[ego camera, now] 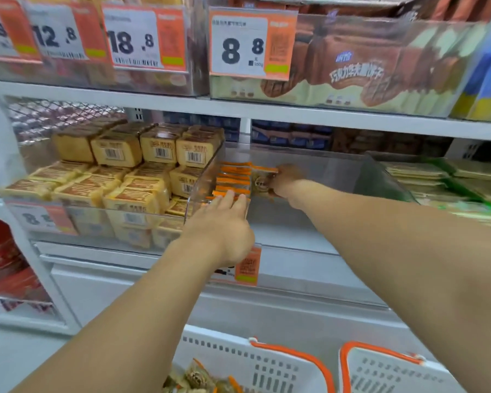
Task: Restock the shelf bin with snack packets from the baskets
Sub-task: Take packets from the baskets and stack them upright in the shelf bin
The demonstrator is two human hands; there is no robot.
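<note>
We have only a few orange-edged snack packets (234, 180) in the clear plastic shelf bin (323, 171), stacked just beyond our flat, open left hand (224, 222), which touches them. Our right hand (285, 180) grips one more beside the stack. Most of the bin is bare, and the white basket with orange handles (255, 364) below our hands has more.

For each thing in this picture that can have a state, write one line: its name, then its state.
Shelf bin: mostly bare, one row of packets at its left end.
Orange-edged packets: stacked in the bin.
Left hand: fingers straight, touching the stack.
Right hand: holding a packet against the stack.
Left basket: packets inside.
Right basket: contents hidden.
</note>
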